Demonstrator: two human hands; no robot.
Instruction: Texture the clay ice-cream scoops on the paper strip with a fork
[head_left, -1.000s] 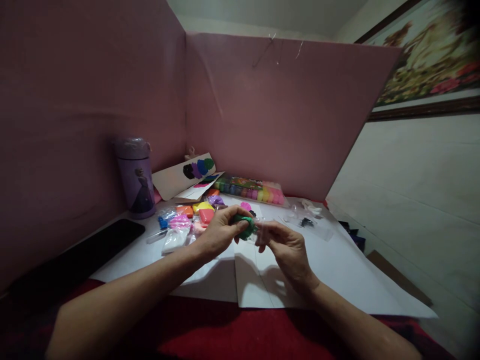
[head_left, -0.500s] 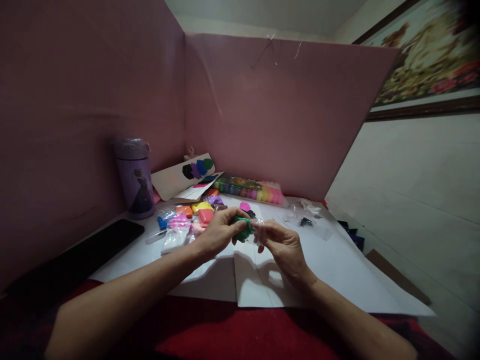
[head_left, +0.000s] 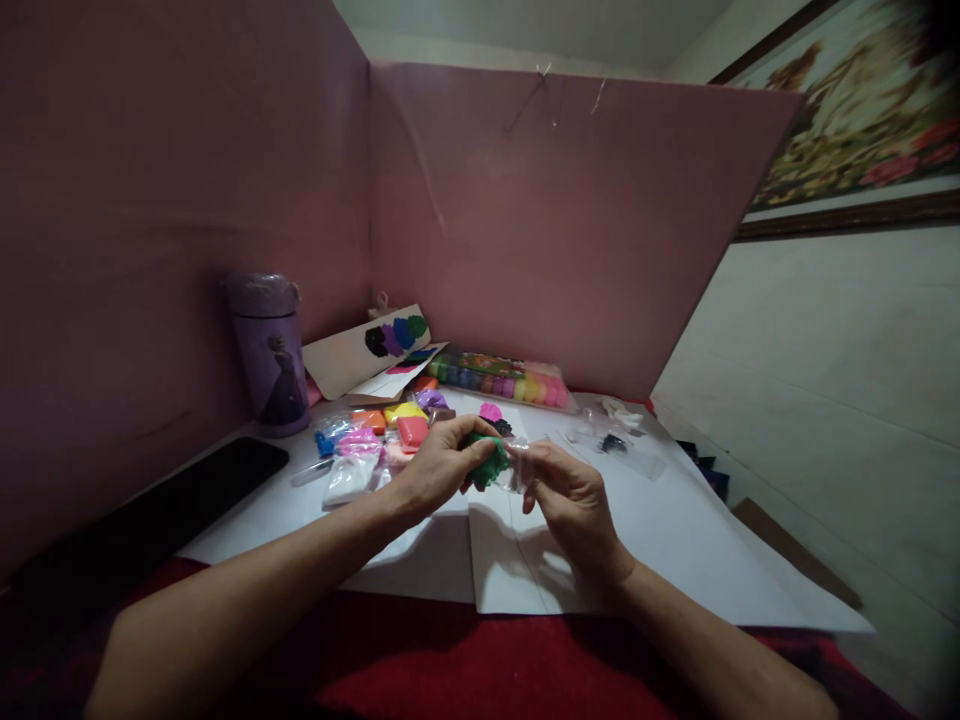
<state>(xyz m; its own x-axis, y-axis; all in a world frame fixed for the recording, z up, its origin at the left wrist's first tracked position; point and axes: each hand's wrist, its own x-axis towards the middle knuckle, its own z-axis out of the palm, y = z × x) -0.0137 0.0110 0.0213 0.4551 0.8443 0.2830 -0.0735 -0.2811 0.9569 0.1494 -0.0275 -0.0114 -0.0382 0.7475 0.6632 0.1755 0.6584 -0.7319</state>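
Between my hands, above the white paper (head_left: 517,580), is a lump of green modelling clay (head_left: 489,466). My left hand (head_left: 448,455) pinches the clay between thumb and fingers. A clear plastic wrapper (head_left: 519,468) adjoins the clay on its right side, and the fingertips of my right hand (head_left: 574,495) are closed on it. Just behind the clay, a pink patch (head_left: 490,411) and a black patch (head_left: 501,427) show on the paper, partly covered by my left hand.
Wrapped clay packets (head_left: 360,442) in several colours lie left of my hands. A purple flask (head_left: 271,360) and a black phone (head_left: 240,468) are farther left. Behind stand a card with coloured blobs (head_left: 337,365) and a clay pack (head_left: 499,380). Plastic scraps (head_left: 615,442) lie right.
My right hand has shifted slightly right with the wrapper, and the wrapper has drawn a little away from the green clay. My left hand stays nearly in place.
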